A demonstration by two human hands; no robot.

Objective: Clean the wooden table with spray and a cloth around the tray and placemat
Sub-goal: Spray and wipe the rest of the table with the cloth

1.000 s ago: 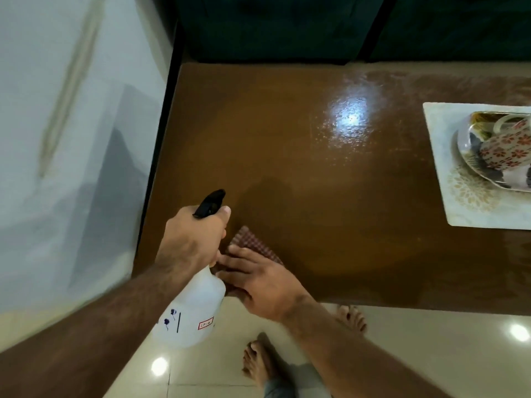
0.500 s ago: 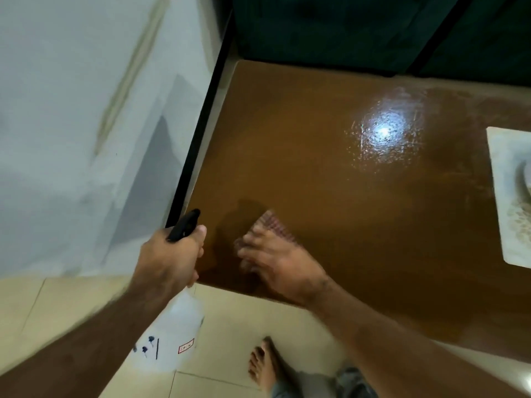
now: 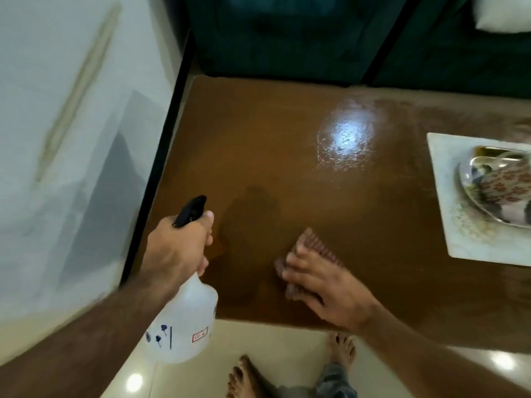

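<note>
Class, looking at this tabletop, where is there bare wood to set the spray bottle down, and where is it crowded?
Bare wood runs across the table from the left edge to the placemat, behind the right hand pressing the cloth. The near-left corner beside the left hand gripping the spray bottle is free too. The right end is crowded: a tray sits on the placemat.

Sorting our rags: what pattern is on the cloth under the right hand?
A reddish-brown check on the cloth, somewhat blurred; the head view is the only one.
</note>
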